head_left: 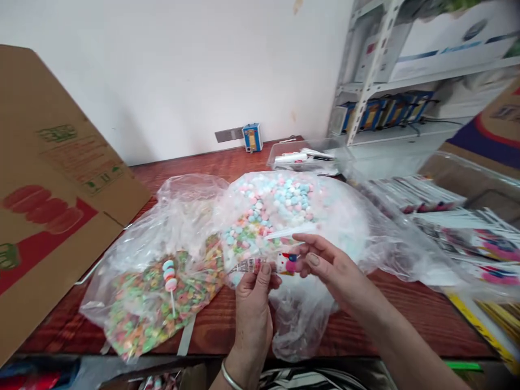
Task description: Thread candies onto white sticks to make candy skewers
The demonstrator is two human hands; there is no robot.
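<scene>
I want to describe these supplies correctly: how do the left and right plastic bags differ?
The left bag shows mostly green and orange pieces; the right bag, mostly pale pink, blue and white ones. A candy stick lies on the left bag, while the left hand holds a printed wrapper over the right bag. Both are translucent plastic on the table.

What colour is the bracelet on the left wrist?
The bracelet is silver; the head view shows it.

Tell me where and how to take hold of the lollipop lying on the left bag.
Pinch the lollipop by its bare stick, coming from the person's side. The stick points that way, with the stacked sweets at the far end, and it seems to lie uncovered on the bag.
</scene>
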